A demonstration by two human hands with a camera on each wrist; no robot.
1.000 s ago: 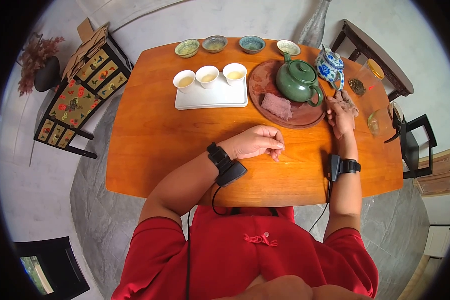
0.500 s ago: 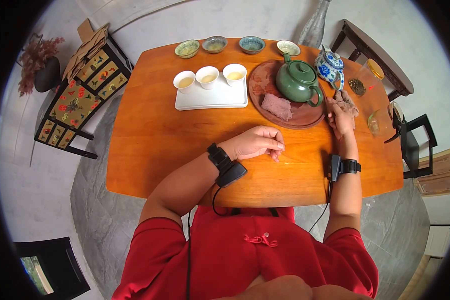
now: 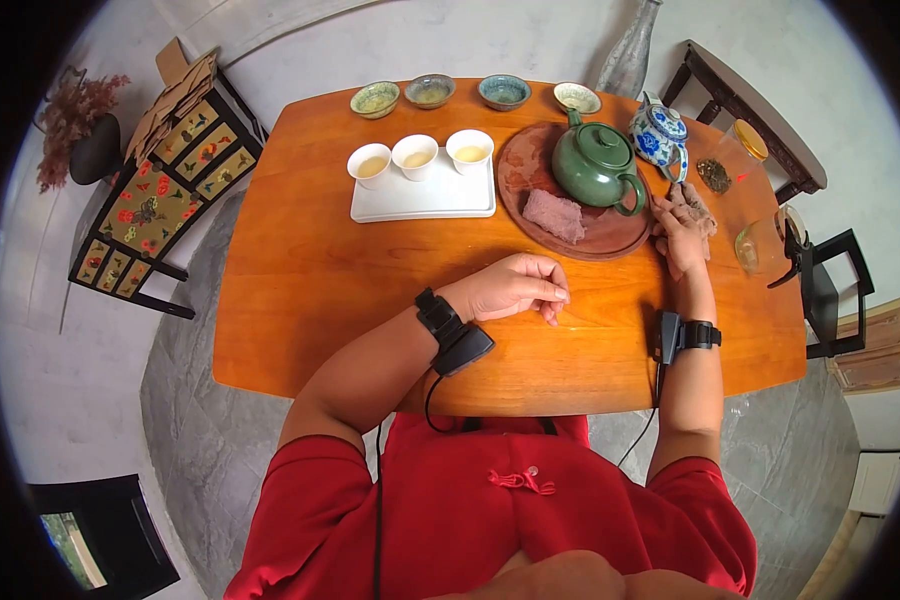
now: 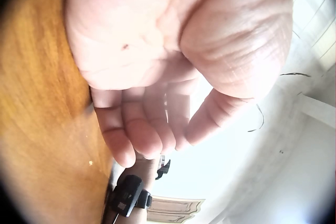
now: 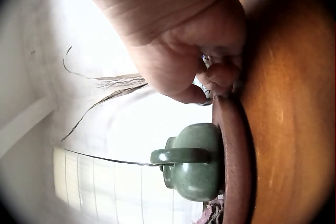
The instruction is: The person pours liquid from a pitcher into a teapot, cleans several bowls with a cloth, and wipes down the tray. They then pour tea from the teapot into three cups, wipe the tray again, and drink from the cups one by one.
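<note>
My left hand (image 3: 515, 285) rests over the near middle of the wooden table, fingers loosely curled. In the left wrist view its palm (image 4: 131, 35) shows with nothing in it. At the right, my right hand (image 3: 680, 240) rests beside the round brown tray (image 3: 530, 150), partly over a crumpled brown cloth (image 3: 708, 218). Its fingers bend loosely in the right wrist view, close to the tray's rim. A green teapot (image 3: 592, 165) and a folded pinkish cloth (image 3: 554, 215) sit on that tray. Just beyond the right hand stands a blue-and-white teapot (image 3: 658, 135).
Three white cups (image 3: 415, 155) of pale tea stand on a white tray (image 3: 420, 200). Several small bowls (image 3: 503, 91) line the far edge. To the right are a jar with a yellow lid (image 3: 749, 140) and a glass pitcher (image 3: 755, 248) with a dark handle.
</note>
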